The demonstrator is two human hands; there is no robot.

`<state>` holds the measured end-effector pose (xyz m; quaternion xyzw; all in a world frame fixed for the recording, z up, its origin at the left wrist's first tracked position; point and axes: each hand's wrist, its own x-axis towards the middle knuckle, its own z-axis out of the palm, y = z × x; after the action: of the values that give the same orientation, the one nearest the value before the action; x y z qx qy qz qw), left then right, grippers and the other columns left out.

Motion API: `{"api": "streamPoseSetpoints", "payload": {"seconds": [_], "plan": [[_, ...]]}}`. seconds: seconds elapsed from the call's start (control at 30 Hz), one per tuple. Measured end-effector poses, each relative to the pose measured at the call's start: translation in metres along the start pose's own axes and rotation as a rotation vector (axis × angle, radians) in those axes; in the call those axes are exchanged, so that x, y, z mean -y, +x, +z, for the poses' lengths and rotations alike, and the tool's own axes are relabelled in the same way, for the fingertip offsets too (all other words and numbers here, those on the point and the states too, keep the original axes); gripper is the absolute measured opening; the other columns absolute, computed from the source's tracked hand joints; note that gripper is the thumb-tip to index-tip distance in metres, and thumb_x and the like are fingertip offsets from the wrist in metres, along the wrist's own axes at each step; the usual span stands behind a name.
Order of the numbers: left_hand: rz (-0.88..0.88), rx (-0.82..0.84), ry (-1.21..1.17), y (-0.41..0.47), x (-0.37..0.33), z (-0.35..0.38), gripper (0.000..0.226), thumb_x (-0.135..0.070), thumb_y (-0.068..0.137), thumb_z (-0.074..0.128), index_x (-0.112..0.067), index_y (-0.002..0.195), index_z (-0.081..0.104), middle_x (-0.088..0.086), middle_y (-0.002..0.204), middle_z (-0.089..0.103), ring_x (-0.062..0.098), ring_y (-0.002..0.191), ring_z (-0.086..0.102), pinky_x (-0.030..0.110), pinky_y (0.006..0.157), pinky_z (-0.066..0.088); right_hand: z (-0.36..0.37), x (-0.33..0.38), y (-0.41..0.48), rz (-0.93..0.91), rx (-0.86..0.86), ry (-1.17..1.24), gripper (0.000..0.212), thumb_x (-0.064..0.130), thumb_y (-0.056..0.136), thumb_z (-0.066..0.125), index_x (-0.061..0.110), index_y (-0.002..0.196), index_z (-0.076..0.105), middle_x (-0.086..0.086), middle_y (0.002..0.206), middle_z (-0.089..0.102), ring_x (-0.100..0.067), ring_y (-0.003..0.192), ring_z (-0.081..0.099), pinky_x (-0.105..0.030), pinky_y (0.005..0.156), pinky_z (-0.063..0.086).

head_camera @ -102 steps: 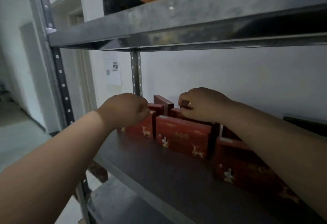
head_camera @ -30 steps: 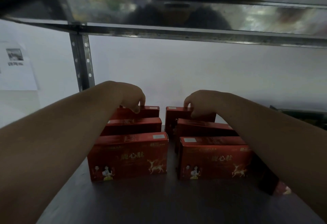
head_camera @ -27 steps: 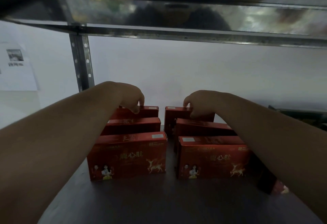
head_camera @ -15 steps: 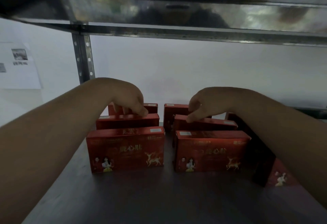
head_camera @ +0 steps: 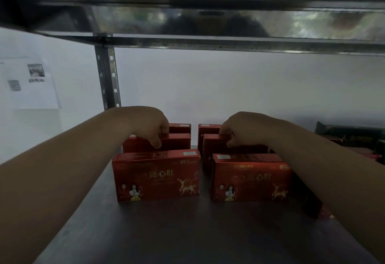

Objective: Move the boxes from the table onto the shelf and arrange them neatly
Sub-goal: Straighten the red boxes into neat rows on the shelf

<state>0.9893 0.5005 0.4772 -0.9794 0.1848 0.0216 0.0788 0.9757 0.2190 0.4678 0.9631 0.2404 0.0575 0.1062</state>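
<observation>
Both hands pinch glossy rectangular red cartons: left hand (head_camera: 150,126) the left box (head_camera: 177,141), right hand (head_camera: 243,130) the right box (head_camera: 210,149).

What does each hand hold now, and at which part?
The left hand grips the middle left red box by its top edge; the right hand grips the middle right red box the same way.

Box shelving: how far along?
Done: six red boxes stand on the shelf, two columns of three. In hand: left hand grips the left middle box, right hand the right middle box. Left: a stray box outside the columns, by the right forearm; table not in view.
</observation>
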Motion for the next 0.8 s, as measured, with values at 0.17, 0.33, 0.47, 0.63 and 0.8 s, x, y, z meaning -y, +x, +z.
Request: {"api": "streamPoseSetpoints", "payload": {"seconds": [0.17, 0.33, 0.47, 0.63, 0.8], "plan": [[0.004, -0.063, 0.015, 0.003, 0.002, 0.006, 0.046, -0.038, 0.078, 0.079, -0.027, 0.12, 0.066, -0.009, 0.105, 0.063, 0.013, 0.093, 0.058, 0.03, 0.078, 0.047, 0.005, -0.001, 0.007, -0.001, -0.035, 0.02, 0.039, 0.035, 0.09, 0.067, 0.028, 0.128, 0.063, 0.009, 0.099, 0.055, -0.013, 0.091, 0.051, -0.03, 0.073, 0.041], [0.008, -0.072, 0.026, 0.005, 0.002, 0.007, 0.047, -0.038, 0.079, 0.078, -0.028, 0.123, 0.064, -0.007, 0.11, 0.063, 0.014, 0.093, 0.057, 0.029, 0.074, 0.043, 0.01, 0.0, 0.013, 0.007, -0.063, 0.01, 0.038, 0.033, 0.09, 0.065, 0.028, 0.128, 0.063, 0.009, 0.099, 0.052, -0.012, 0.092, 0.047, -0.03, 0.073, 0.04], [0.008, -0.074, 0.029, 0.004, 0.003, 0.008, 0.05, -0.038, 0.08, 0.077, -0.027, 0.126, 0.063, -0.006, 0.114, 0.063, 0.014, 0.096, 0.056, 0.029, 0.078, 0.044, 0.011, 0.002, 0.015, 0.005, -0.067, -0.002, 0.034, 0.031, 0.089, 0.065, 0.026, 0.123, 0.065, 0.006, 0.103, 0.06, -0.016, 0.095, 0.056, -0.035, 0.079, 0.051], [0.015, -0.072, 0.014, 0.002, 0.002, 0.008, 0.049, -0.036, 0.082, 0.076, -0.026, 0.128, 0.062, -0.006, 0.115, 0.063, 0.014, 0.098, 0.057, 0.03, 0.08, 0.045, 0.011, 0.003, 0.017, 0.02, -0.062, -0.004, 0.032, 0.029, 0.088, 0.065, 0.026, 0.12, 0.066, 0.004, 0.107, 0.063, -0.017, 0.097, 0.058, -0.035, 0.078, 0.051], [0.024, -0.082, 0.004, 0.0, 0.002, 0.009, 0.046, -0.034, 0.083, 0.075, -0.025, 0.127, 0.064, -0.004, 0.113, 0.064, 0.016, 0.1, 0.058, 0.031, 0.084, 0.047, 0.011, 0.003, 0.018, 0.027, -0.056, -0.006, 0.031, 0.03, 0.087, 0.066, 0.026, 0.117, 0.067, 0.004, 0.106, 0.064, -0.018, 0.096, 0.059, -0.034, 0.076, 0.05]]}}
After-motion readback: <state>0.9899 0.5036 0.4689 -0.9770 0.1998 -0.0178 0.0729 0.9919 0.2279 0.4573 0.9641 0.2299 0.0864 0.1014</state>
